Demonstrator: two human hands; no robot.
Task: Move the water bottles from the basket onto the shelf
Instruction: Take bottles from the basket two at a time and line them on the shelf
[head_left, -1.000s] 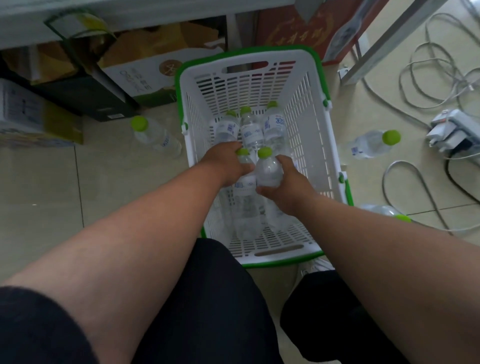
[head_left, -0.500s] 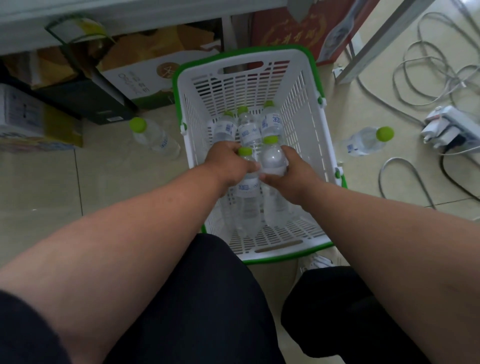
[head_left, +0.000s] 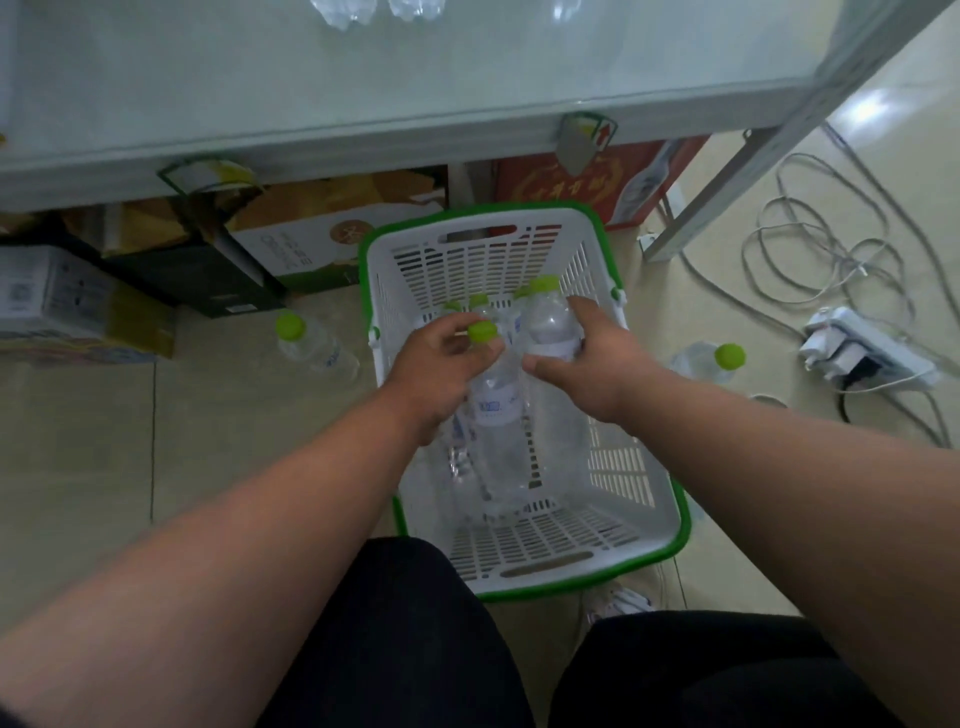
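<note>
Now, left hand (head_left: 441, 364): my grip closed round a bottle (head_left: 493, 405) neck.
Right hand (head_left: 587, 358): wrapped on second bottle (head_left: 550, 325), above basket (head_left: 644, 540).
Advice: lift both straight toward shelf (head_left: 363, 88), 12 o'clock.

Both forearms are bare from the lower edge of the picture up to the wrists — no watch, band or ring shows on the left hand (head_left: 441, 364) or the right hand (head_left: 587, 358), and neither wears a glove. A sliver of dark sleeve sits at the bottom left corner. Black trousers (head_left: 415, 649) cover both legs — plain cloth, no pattern or marking to be seen. Beside the right knee a light-coloured shoe (head_left: 618, 603) peeks out, its detail too blurred to tell.
</note>
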